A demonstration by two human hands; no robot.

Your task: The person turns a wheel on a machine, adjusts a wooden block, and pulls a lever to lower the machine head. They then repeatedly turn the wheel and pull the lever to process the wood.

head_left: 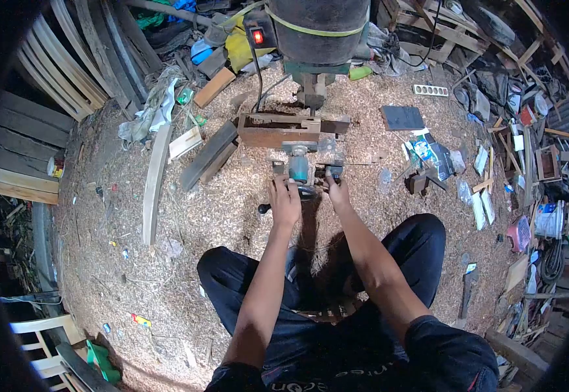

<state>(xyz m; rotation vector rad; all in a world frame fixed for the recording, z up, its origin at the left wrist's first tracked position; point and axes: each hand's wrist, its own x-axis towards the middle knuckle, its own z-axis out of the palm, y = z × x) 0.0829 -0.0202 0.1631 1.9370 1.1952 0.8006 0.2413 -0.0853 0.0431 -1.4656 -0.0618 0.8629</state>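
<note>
- Head view: your left hand (286, 201) and right hand (338, 191) are both closed on the teal router (299, 168), one on each side.
- It sits straight ahead on the sawdust floor (167, 261), just below the wooden workpiece (278, 130); both hands are equally near.
</note>
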